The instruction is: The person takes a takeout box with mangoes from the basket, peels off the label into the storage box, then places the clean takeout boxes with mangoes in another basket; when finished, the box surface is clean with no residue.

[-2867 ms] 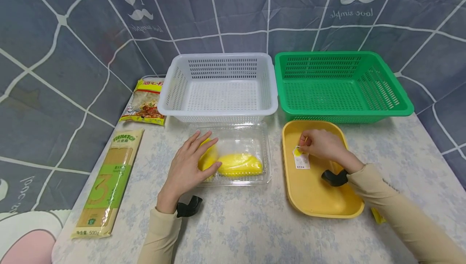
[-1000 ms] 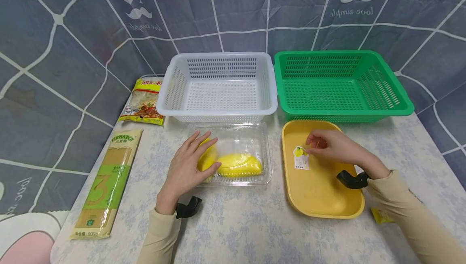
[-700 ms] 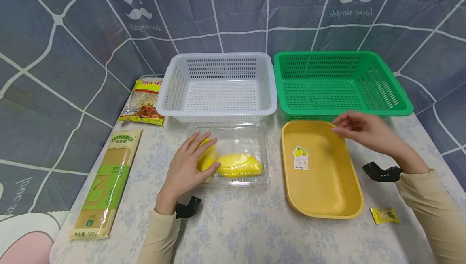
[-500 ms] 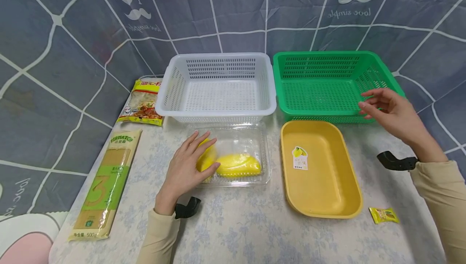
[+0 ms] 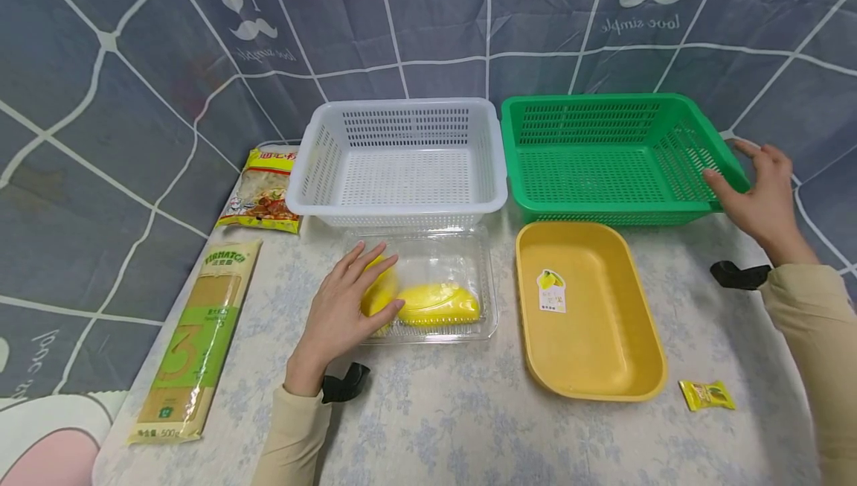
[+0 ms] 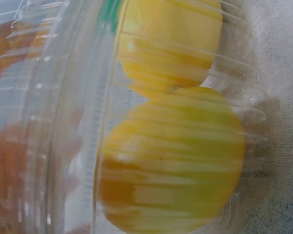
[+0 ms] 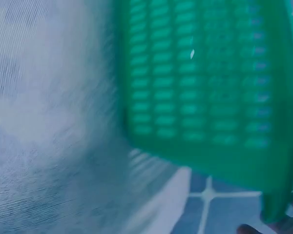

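My left hand (image 5: 341, 304) rests, fingers spread, on a closed clear plastic clamshell box (image 5: 458, 255). Inside lie yellow mango-like fruits (image 5: 438, 304); the left wrist view shows two of these fruits (image 6: 176, 161) through the ribbed plastic. At the far right, my right hand (image 5: 770, 199) is at the right rim of a green plastic basket (image 5: 616, 210), thumb over the inner side and fingers outside; a firm grip is not plain. Below that basket stands a yellow tray (image 5: 589, 352), bearing a white label (image 5: 552, 296) with a yellow fruit picture.
A white basket (image 5: 402, 210) adjoins the green one at the back. On the left lie a pack of spaghetti (image 5: 194, 344) and a yellow-red food bag (image 5: 261, 188). A small yellow wrapped packet (image 5: 707, 395) lies right of the tray. A dark tiled-pattern curtain (image 5: 442, 17) hangs behind.
My right hand has left the label in the yellow tray and moved right and back to the green basket's right rim. The label stays in the tray. My left hand has not moved.
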A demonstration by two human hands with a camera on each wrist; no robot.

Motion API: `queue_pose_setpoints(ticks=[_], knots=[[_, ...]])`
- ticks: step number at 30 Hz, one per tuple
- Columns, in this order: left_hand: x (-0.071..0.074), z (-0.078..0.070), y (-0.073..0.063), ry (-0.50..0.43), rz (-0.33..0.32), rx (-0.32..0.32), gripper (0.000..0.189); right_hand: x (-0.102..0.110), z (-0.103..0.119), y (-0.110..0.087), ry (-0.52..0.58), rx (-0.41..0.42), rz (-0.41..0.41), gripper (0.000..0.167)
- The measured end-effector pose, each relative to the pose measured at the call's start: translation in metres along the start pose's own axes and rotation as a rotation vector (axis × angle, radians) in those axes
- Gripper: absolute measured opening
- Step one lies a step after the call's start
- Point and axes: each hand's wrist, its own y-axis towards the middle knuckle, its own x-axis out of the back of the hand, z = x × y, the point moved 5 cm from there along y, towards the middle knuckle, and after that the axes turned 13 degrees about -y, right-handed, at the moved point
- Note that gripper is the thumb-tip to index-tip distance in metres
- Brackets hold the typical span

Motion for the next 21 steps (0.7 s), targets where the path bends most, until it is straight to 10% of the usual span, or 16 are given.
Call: queue_pose_setpoints(ticks=[13,21], knots=[[0.0,0.0,0.001,0.004,-0.003,-0.009,0.061,-0.036,-0.077,0.028,0.306,-0.19,0.212,0.075],[-0.001,0.001,0.001,-0.001,-0.001,-0.002,0.062,-0.028,-0.051,0.013,0.661,-0.223,0.294,0.073]])
